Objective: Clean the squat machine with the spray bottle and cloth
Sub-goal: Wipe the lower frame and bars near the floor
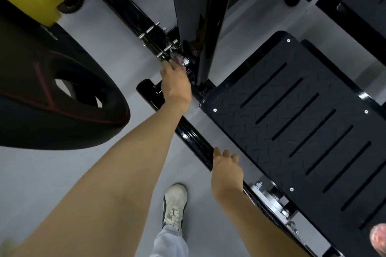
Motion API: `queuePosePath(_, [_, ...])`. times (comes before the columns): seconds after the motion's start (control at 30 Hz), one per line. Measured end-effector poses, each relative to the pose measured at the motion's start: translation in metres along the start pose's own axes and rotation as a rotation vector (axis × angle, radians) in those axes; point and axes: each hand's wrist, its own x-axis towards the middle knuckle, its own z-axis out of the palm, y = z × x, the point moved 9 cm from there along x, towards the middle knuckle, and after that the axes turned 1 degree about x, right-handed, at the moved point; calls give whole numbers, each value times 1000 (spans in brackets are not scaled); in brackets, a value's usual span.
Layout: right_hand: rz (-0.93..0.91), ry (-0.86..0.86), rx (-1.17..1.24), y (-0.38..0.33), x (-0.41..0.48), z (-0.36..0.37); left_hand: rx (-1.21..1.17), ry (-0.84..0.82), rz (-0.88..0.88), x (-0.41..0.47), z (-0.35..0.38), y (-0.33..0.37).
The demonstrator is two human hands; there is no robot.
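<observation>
Head view showed the left hand [175, 83] pinching a small pink cloth [177, 59] against a bolted joint of the glossy black squat machine [208, 27], the right hand [226, 170] gripping its black frame tube [192, 137]; no spray bottle was visible. Protruding steel pins [149, 31] could snag the cloth.

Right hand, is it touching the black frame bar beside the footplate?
Touching. The head view shows the right hand lying on the frame bar, its fingers bent over the bar's top, with no gap between them.
</observation>
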Motion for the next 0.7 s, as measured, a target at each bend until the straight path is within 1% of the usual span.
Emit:
queuePosePath(0.03, [6, -9, 0, 0, 0, -1, 167, 10, 121, -8, -1, 5])
queuePosePath(0.13, [28, -17, 28, -1, 2, -4, 480, 32, 438, -28, -3, 11])
queuePosePath(0.23, [36, -29, 35, -1, 3, -5, 838, -76, 748, -55, 16, 9])
queuePosePath(0.3, [31, -32, 39, -3, 4, -5, 1070, -122, 859, -70, 25, 10])
queuePosePath(0.37, [28, -30, 42, -3, 3, -5, 1225, -183, 928, -72, 23, 23])
queuePosePath(0.4, [27, -25, 41, -3, 4, -6, 1297, -168, 1025, -70, 23, 36])
queuePosePath(0.47, [26, -21, 45, -1, 4, -5, 1424, -88, 1289, -65, 23, 62])
queuePosePath(0.53, [27, -18, 49, -1, 4, -5, 1511, -56, 1462, -61, 27, 73])
queuePosePath(0.6, [27, -15, 51, -1, 4, -4, 1606, -44, 1523, -59, 38, 71])
queuePosePath(0.67, [24, -16, 47, -1, 5, -5, 1593, -82, 1412, -52, 45, 64])
queuePosePath(0.7, [21, -14, 44, -1, 5, -5, 1528, -128, 1323, -49, 45, 61])
